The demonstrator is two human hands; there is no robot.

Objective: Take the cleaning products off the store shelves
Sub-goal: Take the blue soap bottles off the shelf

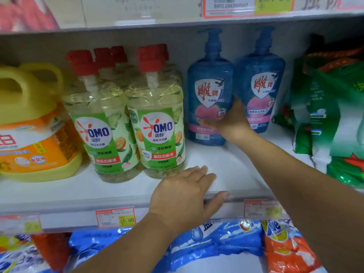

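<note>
White store shelf point(232, 174) with a price-tag rail along its front edge, carrying rows of cleaning products: a yellow detergent jug point(33, 125) at the left end, OMO dish-soap bottles point(157, 119) beside it, two blue pump bottles, and green bags point(331, 115) at the right end. The right hand point(230, 119) grips the nearer blue pump bottle point(206, 91), fingers curled across its lower front and thumb on its right side; the bottle stands upright mid-shelf, base apparently on the board, just beside its twin point(262, 81). The left hand point(183, 196) rests on the front edge, fingers straight and close together, thumb over the rail, holding nothing. The step in hand looks like taking this bottle; next it likely needs a slight lift and a pull forward over the front edge, keeping the pump below the shelf above and clear of the twin and the OMO bottles
</note>
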